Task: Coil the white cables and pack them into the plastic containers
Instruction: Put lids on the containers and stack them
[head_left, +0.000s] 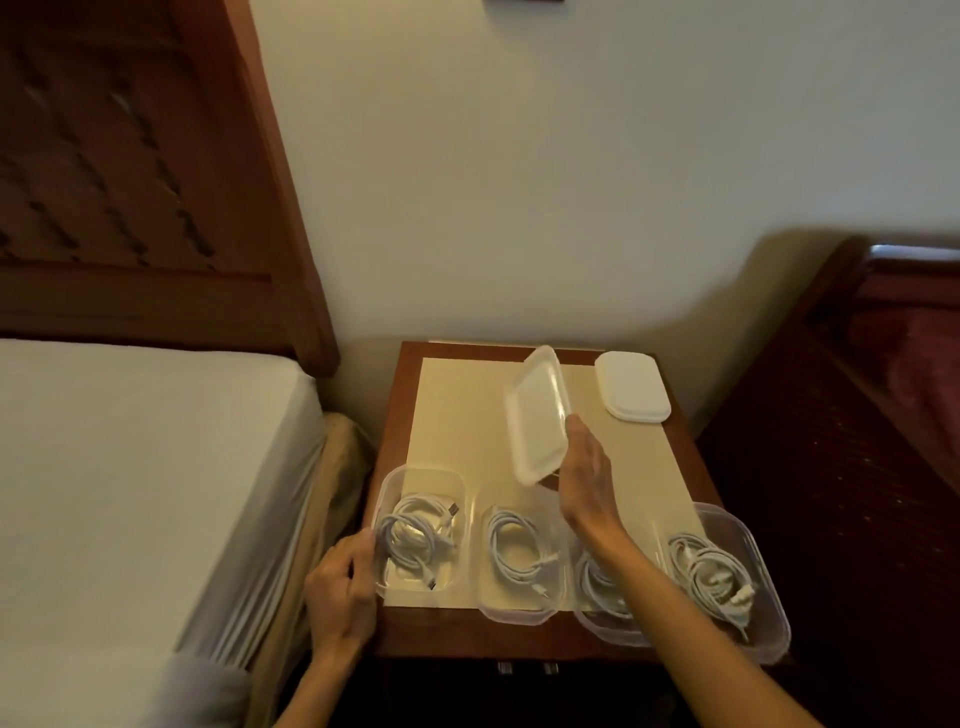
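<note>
Several clear plastic containers stand in a row along the front of a small wooden table (691, 467), each with a coiled white cable inside. My left hand (340, 597) grips the left wall of the leftmost container (395, 483), which holds a cable coil (415, 535). My right hand (587, 478) holds a white lid (535, 410) tilted in the air above the table's middle. My right forearm crosses over the third container (608, 623). The second container (519, 608) and the rightmost container (763, 587) stand uncovered.
A stack of white lids (632, 387) lies at the table's back right. A cream mat (462, 410) covers the tabletop. A bed with a white sheet (130, 467) and wooden headboard is to the left; dark wooden furniture (841, 467) is to the right.
</note>
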